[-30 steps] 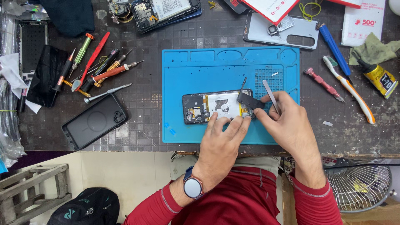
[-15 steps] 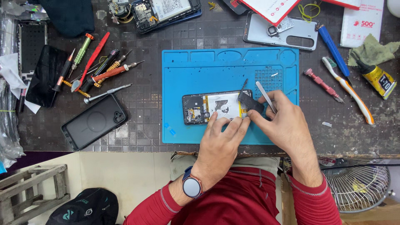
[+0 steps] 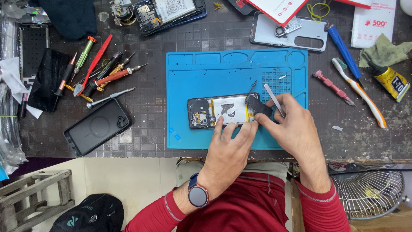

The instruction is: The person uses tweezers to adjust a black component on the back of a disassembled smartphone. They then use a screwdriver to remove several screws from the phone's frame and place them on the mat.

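- Over the last second I see very little shift: the opened phone [image 3: 223, 111] lies at the same spot on the blue mat [image 3: 206, 77], back cover off, insides showing.
- My left hand [image 3: 229, 148] stays pressed on the phone's near edge, fingers [image 3: 219, 124] spread flat, pinning it rather than gripping.
- My right hand [image 3: 292, 129] has edged slightly toward the phone's right end; its fingers are closed around metal tweezers [image 3: 273, 98], whose tips rise away from me.
- A small dark part [image 3: 257, 105] sits at that right end, touching the right thumb; I cannot tell whether it is lifted free.
- I judge the work on that end continues, steady, not finished.
- Screwdrivers [image 3: 107, 79] lie untouched on the table [image 3: 146, 103] to the left.
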